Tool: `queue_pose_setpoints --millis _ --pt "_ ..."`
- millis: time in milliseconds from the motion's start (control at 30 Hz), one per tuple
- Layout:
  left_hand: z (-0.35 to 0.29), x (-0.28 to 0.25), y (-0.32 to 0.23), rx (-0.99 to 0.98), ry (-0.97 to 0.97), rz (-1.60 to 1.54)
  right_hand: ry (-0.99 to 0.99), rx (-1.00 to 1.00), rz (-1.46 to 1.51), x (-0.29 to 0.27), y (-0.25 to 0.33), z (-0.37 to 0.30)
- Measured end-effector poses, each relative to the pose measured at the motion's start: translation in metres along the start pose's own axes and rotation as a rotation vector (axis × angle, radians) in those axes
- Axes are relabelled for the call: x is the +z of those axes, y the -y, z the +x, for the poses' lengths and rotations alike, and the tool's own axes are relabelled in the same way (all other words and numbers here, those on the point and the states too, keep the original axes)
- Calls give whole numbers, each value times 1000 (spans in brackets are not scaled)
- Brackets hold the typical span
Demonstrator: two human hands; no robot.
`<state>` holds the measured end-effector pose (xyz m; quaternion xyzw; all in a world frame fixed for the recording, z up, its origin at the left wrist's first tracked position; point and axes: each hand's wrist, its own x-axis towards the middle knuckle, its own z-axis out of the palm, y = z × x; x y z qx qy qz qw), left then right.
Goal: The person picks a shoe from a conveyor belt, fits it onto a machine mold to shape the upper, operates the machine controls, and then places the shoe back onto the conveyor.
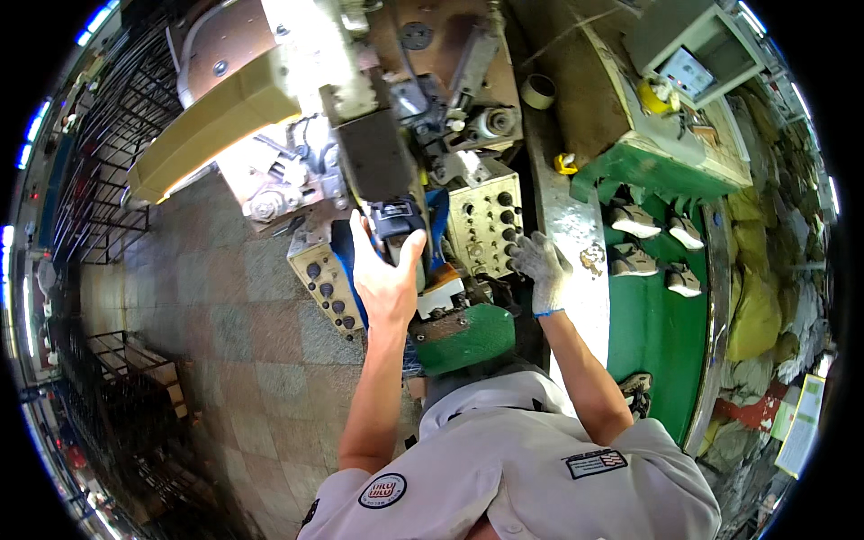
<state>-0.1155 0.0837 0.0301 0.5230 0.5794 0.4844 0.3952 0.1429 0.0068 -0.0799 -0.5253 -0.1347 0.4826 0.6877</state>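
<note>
My bare left hand point(387, 279) wraps its thumb and fingers round a dark shoe point(396, 223) with a small label on top. The shoe sits at the front of a large machine point(373, 148), under its dark head; its lower side is partly hidden by my hand. My right hand point(543, 265), in a pale knitted glove with a blue cuff, is open beside a cream control panel point(484, 225) with black knobs. Its fingertips are close to the knobs; whether they touch cannot be made out. A second knobbed panel point(324, 286) stands left of my left hand.
Several beige shoes point(634, 220) lie on a green conveyor point(661, 315) to the right, along a metal edge point(580, 270). A green machine cover point(463, 339) is just before my body. Black racks point(108, 162) stand at left beyond the tiled floor point(243, 360).
</note>
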Motion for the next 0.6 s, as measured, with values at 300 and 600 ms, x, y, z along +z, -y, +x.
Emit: queue_pose_setpoints --millis 300,600 --pt "-8 29 7 89 -80 230 -404 244 -60 -173 -9 -1" --pt "-5 42 -7 43 88 132 -812 368 152 -391 6 57"
